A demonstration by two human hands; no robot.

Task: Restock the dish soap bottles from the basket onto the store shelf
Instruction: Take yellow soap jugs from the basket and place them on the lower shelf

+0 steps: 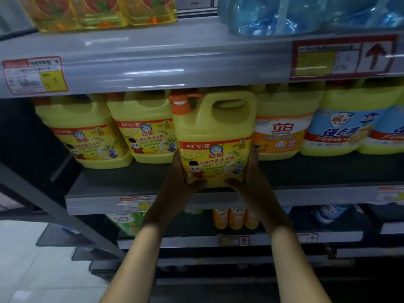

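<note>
I am looking at a dim store aisle with grey metal shelving; the middle shelf [109, 189] carries a row of big detergent jugs set back from its front lip; pale floor tiles [32, 270] show at the lower left.

The dish soap bottle [213, 136], a yellow jug with a built-in handle and an orange pump cap [180, 103], stands upright at the front of that middle shelf, ahead of the row; I cannot tell whether its base is already down on the board or just above it. My left hand [181, 182] clasps its lower left side, thumb across the front bottom edge; my right hand [251, 180] clasps the lower right side the same way, so both hands grip the jug between them.

Just behind and to the left stand two matching yellow jugs [85, 132] [146, 127]; to the right is an orange-labelled jug [282, 132], then blue-labelled jugs [349, 130]. On the shelf edge above [153, 62] I see a red-bordered price tag [32, 75] at the left and an arrow tag [343, 57] at the right; on top of it sit yellow oil bottles [105, 12] and blue water containers [284, 16]. Below, a lower shelf holds small orange bottles [236, 218] and a green bottle [129, 221], partly hidden by my forearms.
</note>
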